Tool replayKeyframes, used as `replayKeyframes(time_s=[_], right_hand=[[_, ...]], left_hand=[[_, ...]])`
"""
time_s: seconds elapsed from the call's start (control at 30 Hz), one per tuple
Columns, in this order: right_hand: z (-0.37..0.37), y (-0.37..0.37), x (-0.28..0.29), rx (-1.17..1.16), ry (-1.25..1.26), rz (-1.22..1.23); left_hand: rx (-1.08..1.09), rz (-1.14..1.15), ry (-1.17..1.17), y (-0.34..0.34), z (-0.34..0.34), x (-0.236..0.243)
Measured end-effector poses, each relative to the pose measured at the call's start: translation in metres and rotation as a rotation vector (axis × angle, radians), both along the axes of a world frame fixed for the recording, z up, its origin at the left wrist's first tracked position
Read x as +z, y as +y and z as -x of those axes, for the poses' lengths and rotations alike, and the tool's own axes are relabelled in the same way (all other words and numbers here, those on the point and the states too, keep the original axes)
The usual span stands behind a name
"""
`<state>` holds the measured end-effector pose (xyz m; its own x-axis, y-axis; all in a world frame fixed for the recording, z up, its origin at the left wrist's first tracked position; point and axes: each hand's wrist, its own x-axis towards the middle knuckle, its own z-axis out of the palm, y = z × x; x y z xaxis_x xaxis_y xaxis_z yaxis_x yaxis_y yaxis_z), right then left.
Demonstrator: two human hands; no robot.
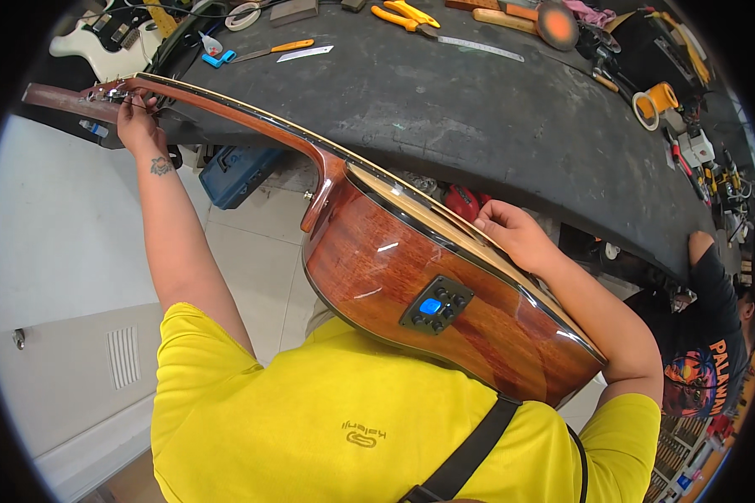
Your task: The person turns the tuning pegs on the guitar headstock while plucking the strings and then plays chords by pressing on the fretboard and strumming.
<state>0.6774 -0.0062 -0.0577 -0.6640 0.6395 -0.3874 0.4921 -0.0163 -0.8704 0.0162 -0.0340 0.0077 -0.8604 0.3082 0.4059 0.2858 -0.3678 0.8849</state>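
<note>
One acoustic guitar point(377, 260) fills the middle: glossy reddish-brown side with streaked grain, dark edge binding, a pale top point(394, 188) seen nearly edge-on, and a slim neck point(235, 119). Set into the side is a black control panel point(451, 313) with a blue display point(430, 307) and small knobs. Strings can hardly be made out at this angle, the back is hidden, and I cannot tell whether the brown length point(67, 101) beyond the tuning pegs point(117, 95) belongs to the guitar. It lies slantwise against the wearer's yellow shirt point(294, 411), along the near edge of the dark worktop point(377, 101), the neck toward that edge's left end. The left hand point(138, 121) is at the pegs, fingers bent; the right hand point(512, 233) is over the top, fingers curled. They are well apart; whether either grips anything, I cannot tell.
</note>
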Motion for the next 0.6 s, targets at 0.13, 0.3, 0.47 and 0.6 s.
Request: replayKeyframes(time_s=[0.13,0.3,0.47,0.6], right_hand=[[0.001,0.001,-0.003,-0.025,0.023,-0.009],[0.001,0.000,-0.002,-0.037,0.035,-0.009],[0.000,0.001,-0.006,-0.030,0.042,-0.025],[0.002,0.002,0.003,-0.010,-0.051,0.022]], left_hand=[[-0.034,-0.004,-0.027,0.003,0.006,0.000],[-0.111,0.088,-0.202,0.001,0.012,0.003],[-0.533,-0.216,-0.190,-0.004,0.026,-0.012],[-0.472,-0.245,-0.222,0.006,0.025,-0.018]])
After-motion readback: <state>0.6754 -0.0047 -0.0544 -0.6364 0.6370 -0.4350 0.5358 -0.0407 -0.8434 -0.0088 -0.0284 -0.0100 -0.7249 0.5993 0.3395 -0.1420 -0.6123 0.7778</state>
